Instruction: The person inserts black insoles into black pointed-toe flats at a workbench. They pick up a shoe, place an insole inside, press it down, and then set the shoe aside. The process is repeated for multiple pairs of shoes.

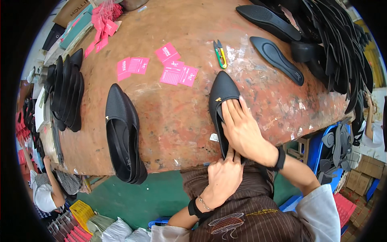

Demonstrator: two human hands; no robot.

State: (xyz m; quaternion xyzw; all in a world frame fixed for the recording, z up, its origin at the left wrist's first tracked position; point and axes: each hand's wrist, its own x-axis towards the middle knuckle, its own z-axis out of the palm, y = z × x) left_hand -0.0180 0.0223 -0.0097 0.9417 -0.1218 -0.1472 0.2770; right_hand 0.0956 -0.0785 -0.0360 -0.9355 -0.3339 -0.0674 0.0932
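Note:
A black pointed flat shoe point(223, 86) with a small gold ornament lies at the table's near edge, its toe pointing away from me. My right hand point(244, 133) reaches into its opening with fingers stretched toward the toe, and one finger rests along the outer right side. My left hand point(225, 179) is at the heel, with a finger or two pointing into the shoe and the others curled round the heel end. The insole under my hands is hidden. To the left stands another black flat shoe point(123, 109), seemingly nested with more at its heel.
Black shoes point(68, 90) are stacked at the left. Pink cards point(173, 72), thread snips point(220, 54) and a loose black insole point(278, 60) lie beyond my hands. Black strips or uppers point(338, 44) heap at the right, by a blue bin point(332, 161). Other people work at both sides.

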